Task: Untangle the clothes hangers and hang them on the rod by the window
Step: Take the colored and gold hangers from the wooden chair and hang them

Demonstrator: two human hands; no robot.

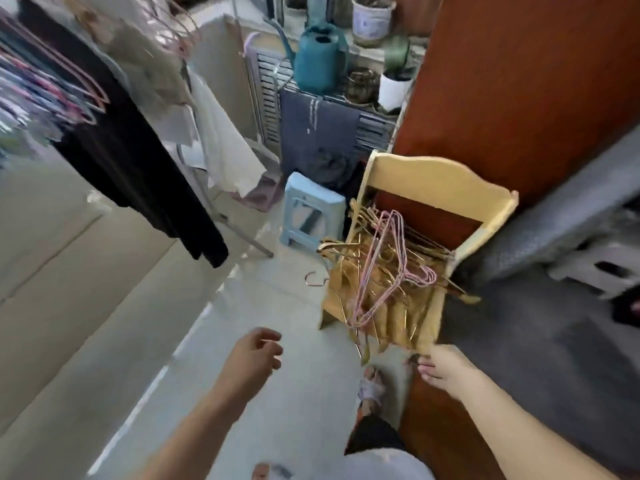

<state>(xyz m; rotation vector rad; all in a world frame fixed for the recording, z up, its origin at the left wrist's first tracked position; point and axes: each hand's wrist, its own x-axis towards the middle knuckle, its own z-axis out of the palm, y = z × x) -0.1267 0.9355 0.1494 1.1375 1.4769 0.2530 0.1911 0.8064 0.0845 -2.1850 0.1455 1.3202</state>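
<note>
A tangled heap of gold wire hangers (391,285) with a few pink ones (384,268) lies on the seat of a yellow wooden chair (443,178). One hanger hook (313,279) sticks out past the seat's left edge. My left hand (254,355) hovers over the floor, left of and nearer than the chair, fingers loosely curled, holding nothing. Just in front of the seat's near edge my right hand (441,367) reaches forward, empty, apart from the hangers. At the top left, pink hangers (86,88) hang on a rack among clothes.
A black garment (131,161) and pale clothes hang from the rack at the left. A light blue plastic stool (311,216) stands behind the chair's left side. A brown wooden panel (519,81) rises right of the chair. A teal watering can (320,60) and potted plants sit at the back.
</note>
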